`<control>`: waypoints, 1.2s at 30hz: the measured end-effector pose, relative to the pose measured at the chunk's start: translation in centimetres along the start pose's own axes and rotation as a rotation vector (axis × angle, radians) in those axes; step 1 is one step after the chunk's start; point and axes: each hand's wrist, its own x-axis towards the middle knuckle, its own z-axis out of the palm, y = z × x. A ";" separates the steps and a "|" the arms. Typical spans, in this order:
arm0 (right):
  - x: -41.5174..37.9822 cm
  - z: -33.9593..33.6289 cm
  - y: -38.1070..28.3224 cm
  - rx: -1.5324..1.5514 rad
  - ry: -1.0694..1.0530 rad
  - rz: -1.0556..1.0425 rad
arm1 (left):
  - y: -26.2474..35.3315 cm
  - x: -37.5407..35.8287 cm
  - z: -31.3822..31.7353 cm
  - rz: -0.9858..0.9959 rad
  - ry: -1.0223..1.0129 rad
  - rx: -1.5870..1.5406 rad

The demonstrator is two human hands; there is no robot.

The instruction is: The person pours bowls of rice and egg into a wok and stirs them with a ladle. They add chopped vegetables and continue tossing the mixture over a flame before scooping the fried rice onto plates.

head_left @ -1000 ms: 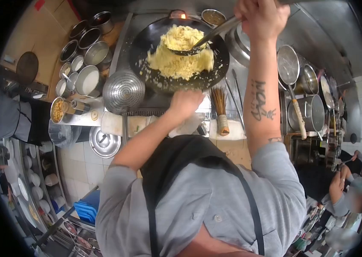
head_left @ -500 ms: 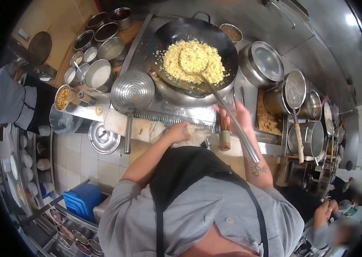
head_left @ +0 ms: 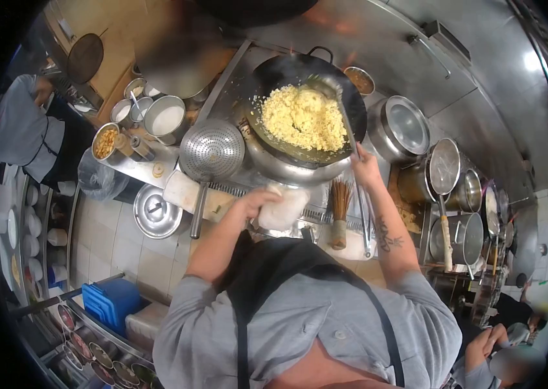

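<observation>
A black wok (head_left: 270,73) on the stove holds yellow fried rice (head_left: 300,120). My right hand (head_left: 366,167) is closed around the handle of a long metal ladle (head_left: 348,120), whose bowl lies in the far right part of the wok, partly covered by rice. My left hand (head_left: 260,202) grips a whitish cloth (head_left: 285,209) just in front of the wok's near side. Between my forearms, a bamboo wok brush (head_left: 339,217) lies with its bristles pointing toward the stove.
A perforated skimmer (head_left: 212,150) rests left of the wok. Metal tubs, including one of white contents (head_left: 165,118), stand farther left. Lidded pots (head_left: 405,126) and a mesh strainer (head_left: 444,165) are at right. Another person (head_left: 24,126) stands at far left. A dark blurred shape (head_left: 254,10) crosses the top.
My right hand has moved forward and closed on the ladle, which has swung more upright, its bowl toward the wok's far right. The cloth in my left hand has shifted slightly left and spread.
</observation>
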 end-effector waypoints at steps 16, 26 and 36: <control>-13.8 -4.8 -7.4 0.155 -0.326 0.428 | 7.3 3.2 7.9 0.207 0.210 -0.442; -17.8 -12.0 -3.0 0.022 -0.512 0.153 | 3.9 -1.7 13.8 0.148 0.482 -0.339; -12.6 -4.2 -1.1 -0.297 -0.187 0.041 | 3.9 2.5 12.3 0.089 0.438 -0.246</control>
